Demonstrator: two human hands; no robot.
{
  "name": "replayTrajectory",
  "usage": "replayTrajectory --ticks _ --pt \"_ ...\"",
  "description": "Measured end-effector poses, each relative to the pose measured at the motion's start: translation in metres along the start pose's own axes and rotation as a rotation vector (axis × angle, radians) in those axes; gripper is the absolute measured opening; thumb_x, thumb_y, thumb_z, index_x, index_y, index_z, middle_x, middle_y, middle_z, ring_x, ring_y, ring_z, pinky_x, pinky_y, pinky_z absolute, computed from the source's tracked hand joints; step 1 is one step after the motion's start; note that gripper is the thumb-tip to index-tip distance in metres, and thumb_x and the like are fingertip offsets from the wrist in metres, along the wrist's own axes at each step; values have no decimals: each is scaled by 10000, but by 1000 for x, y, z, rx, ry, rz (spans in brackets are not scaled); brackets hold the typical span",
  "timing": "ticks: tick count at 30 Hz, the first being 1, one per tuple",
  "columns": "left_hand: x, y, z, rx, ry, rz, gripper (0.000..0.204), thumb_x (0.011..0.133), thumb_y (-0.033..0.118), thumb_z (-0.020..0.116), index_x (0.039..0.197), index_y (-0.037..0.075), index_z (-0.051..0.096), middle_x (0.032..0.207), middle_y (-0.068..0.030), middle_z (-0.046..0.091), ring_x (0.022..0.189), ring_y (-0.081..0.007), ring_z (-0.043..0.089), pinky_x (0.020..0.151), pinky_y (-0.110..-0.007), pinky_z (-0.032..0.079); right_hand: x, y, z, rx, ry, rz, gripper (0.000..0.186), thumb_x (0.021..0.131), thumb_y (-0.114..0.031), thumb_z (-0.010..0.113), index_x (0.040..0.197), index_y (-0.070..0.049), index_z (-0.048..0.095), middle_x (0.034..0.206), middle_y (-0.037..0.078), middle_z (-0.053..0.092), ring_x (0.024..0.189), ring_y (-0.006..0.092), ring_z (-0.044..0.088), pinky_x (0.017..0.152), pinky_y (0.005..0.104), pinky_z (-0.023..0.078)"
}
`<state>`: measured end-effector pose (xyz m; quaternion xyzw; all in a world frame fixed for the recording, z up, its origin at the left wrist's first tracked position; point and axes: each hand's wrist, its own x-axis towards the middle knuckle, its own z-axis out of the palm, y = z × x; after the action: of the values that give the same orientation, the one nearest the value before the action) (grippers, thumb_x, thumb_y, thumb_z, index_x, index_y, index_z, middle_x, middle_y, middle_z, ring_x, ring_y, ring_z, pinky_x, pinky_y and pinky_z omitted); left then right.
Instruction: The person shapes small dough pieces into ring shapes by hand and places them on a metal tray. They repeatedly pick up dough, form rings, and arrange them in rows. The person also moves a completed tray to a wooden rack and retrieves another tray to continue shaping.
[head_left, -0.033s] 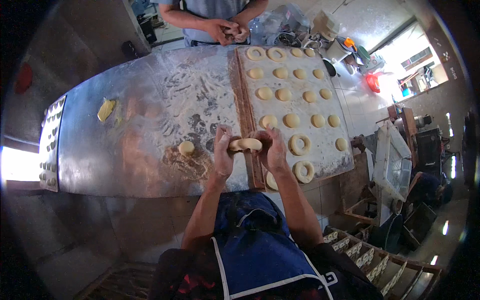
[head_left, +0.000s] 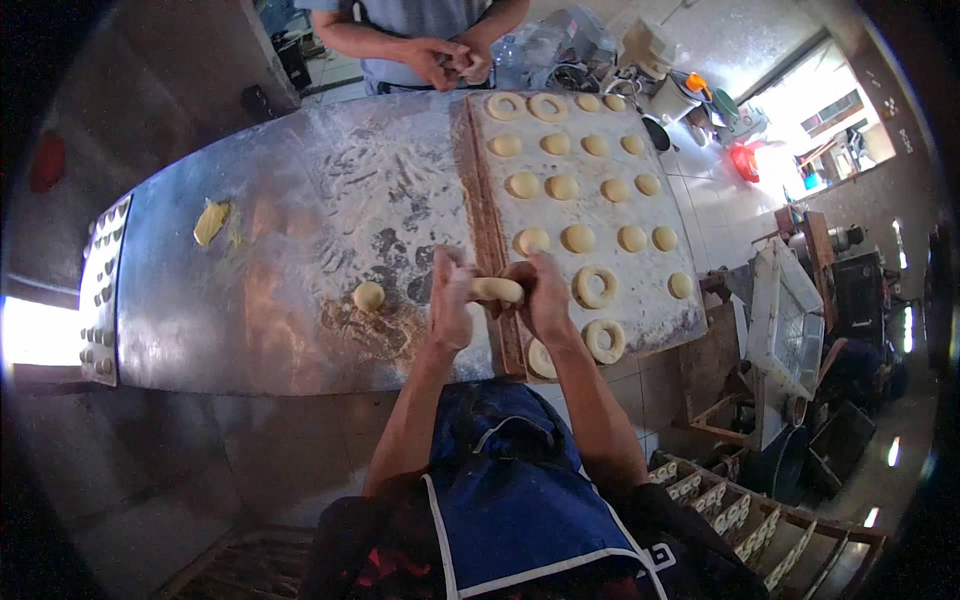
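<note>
Between my two hands, a pale dough ring [head_left: 497, 290] is held up over the edge where the table meets the floured board. My left hand [head_left: 452, 302], smeared by motion, closes on the ring's left side. On the other side, the fingers of my right hand [head_left: 541, 300] wrap round it and hide part of it. A single dough ball [head_left: 369, 296] lies on the table left of my left hand. Right of my right hand, two shaped dough rings [head_left: 596, 286] lie on the floured board [head_left: 645, 300]; a third piece is partly covered by my right wrist.
Rows of dough balls [head_left: 579, 238] fill the board, with two rings [head_left: 506, 106] at its far edge. Yellow fat [head_left: 211, 222] sits on the metal table [head_left: 170, 300]. Across it stands a person with hands together [head_left: 455, 62]. Racks with dough rings [head_left: 735, 512] stand at lower right.
My left hand has shifted slightly at the dough ring and is now blurred, covering more of the ring's left end. My right hand stays almost in place.
</note>
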<state>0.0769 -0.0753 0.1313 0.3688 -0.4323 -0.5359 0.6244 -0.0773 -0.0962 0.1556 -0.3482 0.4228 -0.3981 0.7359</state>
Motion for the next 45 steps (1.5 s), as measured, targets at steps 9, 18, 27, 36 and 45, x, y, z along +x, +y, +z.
replayTrajectory --ticks 9,18,27,36,45 --pt "-2 -45 96 320 279 -185 316 978 354 461 836 87 552 714 -5 477 624 -203 540 593 -321 458 -38 -16 -56 -617 261 -187 536 1005 -441 391 738 2 531 653 20 497 604 110 444 552 312 406" --pt "-10 -96 143 1128 127 891 315 997 330 385 798 108 488 739 -32 504 670 -165 536 574 -317 461 -65 0 -123 -412 265 -270 497 1008 -428 408 767 -20 559 714 13 558 657 101 487 569 282 424" --pt "-19 -92 177 1073 -80 649 141 904 180 554 868 49 520 734 -77 548 709 -216 572 643 -359 480 -100 -21 -148 -458 332 -312 664 996 -509 333 687 26 577 535 139 514 531 221 457 556 402 408" --pt "-24 -115 207 621 -369 -45 349 961 294 456 1102 -6 567 944 -147 613 805 -304 593 705 -400 487 -125 -10 -194 -745 352 -306 669 994 -548 340 616 -9 457 568 29 430 568 123 414 508 337 367" --pt "-24 -142 246 184 -224 -267 266 972 185 430 874 -43 528 730 -258 552 648 -426 538 639 -488 445 -175 -23 -220 -480 496 -482 275 865 -240 657 813 30 638 729 85 651 628 156 560 593 348 464"
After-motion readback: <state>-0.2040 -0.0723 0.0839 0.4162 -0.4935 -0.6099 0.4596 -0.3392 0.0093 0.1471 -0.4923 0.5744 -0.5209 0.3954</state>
